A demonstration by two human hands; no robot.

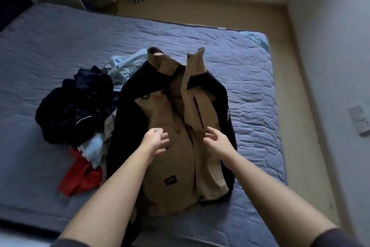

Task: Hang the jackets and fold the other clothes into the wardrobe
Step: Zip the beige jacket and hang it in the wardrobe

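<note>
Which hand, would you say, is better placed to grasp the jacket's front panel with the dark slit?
Probably the right hand: it hovers open just below that panel, while the left hand hangs over the other side of the jacket.

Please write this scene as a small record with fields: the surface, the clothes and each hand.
surface: blue quilted mattress
main garment: beige jacket with dark sleeves, lying front up, unfastened, collar away from the person
other clothes: heap of dark, light blue and red garments, left of the jacket
left hand: over the jacket's front, fingers loosely curled, holding nothing
right hand: the same, holding nothing
</note>
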